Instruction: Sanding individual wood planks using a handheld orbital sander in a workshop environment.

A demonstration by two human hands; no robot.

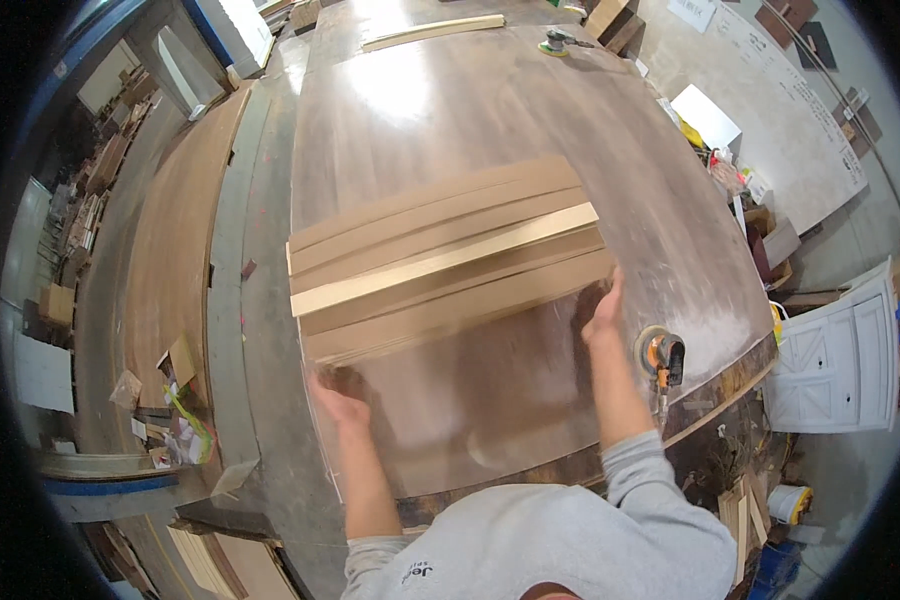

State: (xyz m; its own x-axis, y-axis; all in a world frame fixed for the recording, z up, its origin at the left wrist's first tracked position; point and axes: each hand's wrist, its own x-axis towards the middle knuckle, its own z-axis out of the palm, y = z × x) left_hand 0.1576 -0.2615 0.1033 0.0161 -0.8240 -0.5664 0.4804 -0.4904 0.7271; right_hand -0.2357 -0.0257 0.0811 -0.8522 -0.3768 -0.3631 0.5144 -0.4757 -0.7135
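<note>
A bundle of long, flat brown wooden boards [450, 285] lies side by side across the big brown worktable [470, 420]. One paler wooden strip [450, 258] runs along the middle of the bundle. At the near left corner of the boards is my left hand [342, 400], its fingers partly hidden under the edge. My right hand [604, 308] grips the near right corner, thumb up along the end. Dark shadows fall on the tabletop below both hands. To the right of my right forearm rests an orange and black orbital sander [660, 357].
A second sander [558, 43] and a light wood strip [435, 33] sit at the table's far end. White cabinet doors [835, 360] stand at the right. On the left is another long wooden panel [175, 240], with scraps and a box [182, 362] near its end.
</note>
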